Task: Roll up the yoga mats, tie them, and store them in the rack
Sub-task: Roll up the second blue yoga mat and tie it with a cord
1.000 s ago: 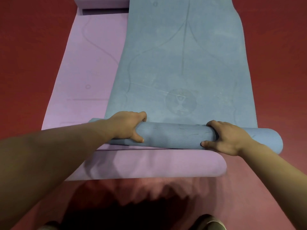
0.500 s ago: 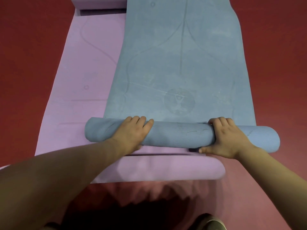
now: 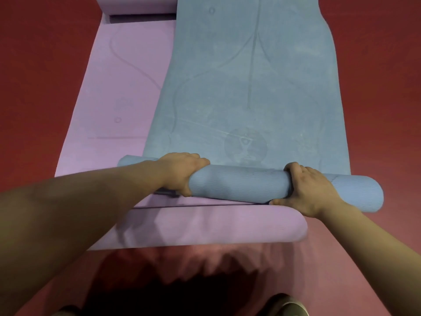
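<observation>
The left hand [image 3: 180, 173] and the right hand [image 3: 307, 190] are both gripping the rolled end of the blue textured foam yoga mat [image 3: 239, 183]. The fingers [image 3: 198, 158] are curling over its far side, probably to keep the coil tight and square while it is travelling toward twelve o'clock. The roll is lying crosswise at centre, with most of the mat stretching flat ahead, so the rolling is likely only just beginning. It is overlapping a lilac foam yoga mat [image 3: 118, 99] spreading toward nine o'clock. Both are lying on a red floor [image 3: 34, 76], and no rack is showing.
</observation>
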The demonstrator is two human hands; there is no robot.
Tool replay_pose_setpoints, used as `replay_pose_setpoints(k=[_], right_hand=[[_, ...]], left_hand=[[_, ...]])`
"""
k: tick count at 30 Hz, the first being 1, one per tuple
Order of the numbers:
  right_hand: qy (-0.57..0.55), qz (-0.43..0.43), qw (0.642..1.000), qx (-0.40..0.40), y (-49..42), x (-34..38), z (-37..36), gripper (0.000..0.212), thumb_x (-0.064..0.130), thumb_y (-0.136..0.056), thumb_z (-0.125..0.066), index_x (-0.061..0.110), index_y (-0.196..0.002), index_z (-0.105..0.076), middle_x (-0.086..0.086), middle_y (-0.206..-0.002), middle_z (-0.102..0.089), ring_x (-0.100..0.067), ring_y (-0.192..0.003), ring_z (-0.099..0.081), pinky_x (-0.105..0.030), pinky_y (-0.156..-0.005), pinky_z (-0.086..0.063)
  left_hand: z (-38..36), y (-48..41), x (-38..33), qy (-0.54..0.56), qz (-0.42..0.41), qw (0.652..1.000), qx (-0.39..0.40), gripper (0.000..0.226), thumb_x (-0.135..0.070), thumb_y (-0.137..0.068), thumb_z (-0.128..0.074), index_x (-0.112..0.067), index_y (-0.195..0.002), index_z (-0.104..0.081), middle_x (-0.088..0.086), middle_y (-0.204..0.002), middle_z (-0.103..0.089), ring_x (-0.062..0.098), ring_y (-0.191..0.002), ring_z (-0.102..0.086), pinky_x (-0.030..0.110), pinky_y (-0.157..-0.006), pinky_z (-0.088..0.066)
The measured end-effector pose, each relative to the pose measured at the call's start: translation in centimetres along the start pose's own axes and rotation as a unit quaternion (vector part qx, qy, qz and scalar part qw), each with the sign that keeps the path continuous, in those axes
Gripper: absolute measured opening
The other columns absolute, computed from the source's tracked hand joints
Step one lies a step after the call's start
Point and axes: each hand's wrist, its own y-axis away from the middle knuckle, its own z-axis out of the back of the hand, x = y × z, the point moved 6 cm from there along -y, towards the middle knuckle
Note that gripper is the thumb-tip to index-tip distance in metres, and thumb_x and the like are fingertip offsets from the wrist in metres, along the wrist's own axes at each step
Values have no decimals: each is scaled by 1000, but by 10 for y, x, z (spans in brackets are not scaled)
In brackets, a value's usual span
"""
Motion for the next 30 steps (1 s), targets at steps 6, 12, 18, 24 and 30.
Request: replay_pose_setpoints(k=[6, 12, 18, 24, 30], right_hand=[[-1, 10, 999, -41, 7, 0, -2, 95, 91, -53, -47, 21, -118, -53, 1, -111, -52, -24, -101, -52, -38, -91, -43], [40, 19, 998, -35, 2, 6, 4, 81, 82, -64, -59, 21, -116, -51, 1, -108, -57, -24, -99, -56, -36, -86, -44], [3, -9, 999, 51, 3, 2, 1, 99, 89, -53, -48, 22, -125, -44, 3, -113, -59, -23, -98, -58, -35, -81, -43], [11, 46, 999, -22, 10, 3, -6, 99, 88, -47, -50, 13, -112, -51, -4, -109, -49, -26, -98, -47, -40, -81, -42], [-13, 50, 998, -23, 9, 6, 2, 89, 79, -54, -48, 19, -119, -59, 4, -106, -53, -21, -95, -46, -33, -80, -38]], left_hand=[[-1, 28, -10, -145, -69, 965, -209, 108, -60, -57, -81, -15, -146, -38, 12, -121, -52, 29, -105, -54, 40, -92, -41], [-19, 29, -22, -175, 8, 951, -254, 109, -48, -44, -91, -6, -132, -44, 14, -105, -58, 31, -84, -58, 42, -74, -51], [-7, 19, -11, -68, -35, 988, -136, 74, -60, -68, -73, -22, -127, -52, 1, -107, -55, 24, -93, -57, 37, -77, -47], [-4, 9, -8, -30, -16, 999, -34, 69, -47, -62, -78, -31, -123, -50, -5, -110, -52, 19, -100, -57, 31, -75, -45], [-2, 12, -10, -76, -25, 994, -71, 91, -61, -64, -72, -23, -141, -40, -1, -121, -53, 21, -111, -55, 36, -95, -41]])
